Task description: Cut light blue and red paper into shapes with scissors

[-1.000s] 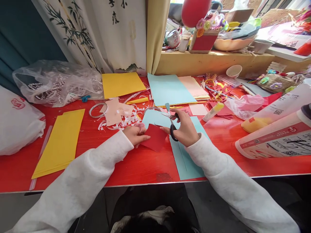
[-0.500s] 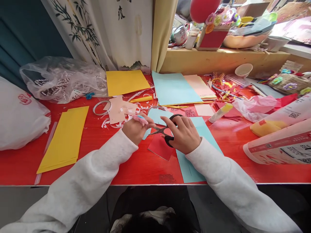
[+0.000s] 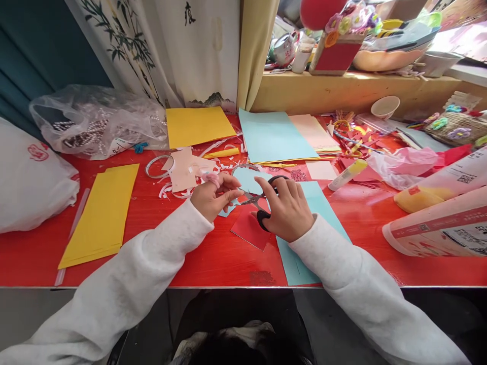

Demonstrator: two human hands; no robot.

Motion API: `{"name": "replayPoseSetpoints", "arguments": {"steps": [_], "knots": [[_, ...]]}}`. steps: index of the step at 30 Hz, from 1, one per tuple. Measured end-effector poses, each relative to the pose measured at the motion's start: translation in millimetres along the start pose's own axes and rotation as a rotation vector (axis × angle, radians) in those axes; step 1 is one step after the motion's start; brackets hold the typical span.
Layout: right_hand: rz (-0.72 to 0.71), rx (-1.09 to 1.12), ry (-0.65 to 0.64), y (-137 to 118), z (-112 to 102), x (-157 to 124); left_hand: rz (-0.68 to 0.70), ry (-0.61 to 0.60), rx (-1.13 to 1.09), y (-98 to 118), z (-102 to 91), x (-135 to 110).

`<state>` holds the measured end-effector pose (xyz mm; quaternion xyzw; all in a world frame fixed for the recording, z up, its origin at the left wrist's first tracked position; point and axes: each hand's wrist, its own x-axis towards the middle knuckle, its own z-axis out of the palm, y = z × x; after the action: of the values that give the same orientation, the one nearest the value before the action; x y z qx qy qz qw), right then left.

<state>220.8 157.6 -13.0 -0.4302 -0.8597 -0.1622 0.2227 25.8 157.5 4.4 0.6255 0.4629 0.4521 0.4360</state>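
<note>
My right hand (image 3: 288, 209) grips black-handled scissors (image 3: 254, 199), its fingers in the loops and the blades spread toward the left. Thumb and fingers of my left hand (image 3: 215, 196) pinch a small piece of light blue paper (image 3: 231, 206) by the blade tips; most of it is hidden by the fingers. A pink item (image 3: 211, 177) shows at the back of the left hand, its kind unclear. Below the scissors lies a red paper square (image 3: 251, 230). A light blue sheet (image 3: 299, 261) rests partly under my right hand and wrist.
Yellow paper strips (image 3: 101, 213) lie at left, beside a white plastic bag (image 3: 34, 177). Behind my hands are paper scraps, a tape roll (image 3: 159, 166), a yellow sheet (image 3: 200, 126) and a blue sheet (image 3: 276, 134). A glue stick (image 3: 347, 175) and large cups (image 3: 437, 223) stand or lie at right.
My left hand has turned slightly and its fingers have shifted around the paper. The scissors have moved a little in my right hand. The view has tilted slightly.
</note>
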Motion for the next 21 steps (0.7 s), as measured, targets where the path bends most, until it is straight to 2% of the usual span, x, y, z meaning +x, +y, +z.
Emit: {"name": "replayPoseSetpoints", "arguments": {"steps": [2, 5, 7, 10, 13, 15, 18, 21], "knots": [[-0.006, 0.012, -0.029, -2, 0, 0, 0.027, -0.002, 0.001, -1, -0.7, 1], [-0.010, 0.031, -0.051, -2, 1, -1, 0.113, 0.070, 0.071, -1, -2.2, 2], [-0.012, 0.039, -0.061, -3, 1, -1, 0.226, 0.098, 0.167, -3, -0.6, 3], [-0.022, 0.049, -0.070, -4, 1, -1, 0.405, 0.078, 0.356, -7, 5.1, 4], [-0.034, 0.058, -0.073, -5, 1, -2, 0.484, 0.116, 0.527, -10, 9.5, 5], [-0.034, 0.064, -0.068, -6, 1, -2, 0.470, 0.149, 0.616, -11, 9.9, 5], [-0.020, 0.080, -0.060, -7, 1, -3, 0.331, 0.068, 0.649, -11, 8.6, 5], [-0.004, 0.081, -0.052, -8, 1, -4, 0.199, 0.013, 0.577, -10, 7.6, 5]]}}
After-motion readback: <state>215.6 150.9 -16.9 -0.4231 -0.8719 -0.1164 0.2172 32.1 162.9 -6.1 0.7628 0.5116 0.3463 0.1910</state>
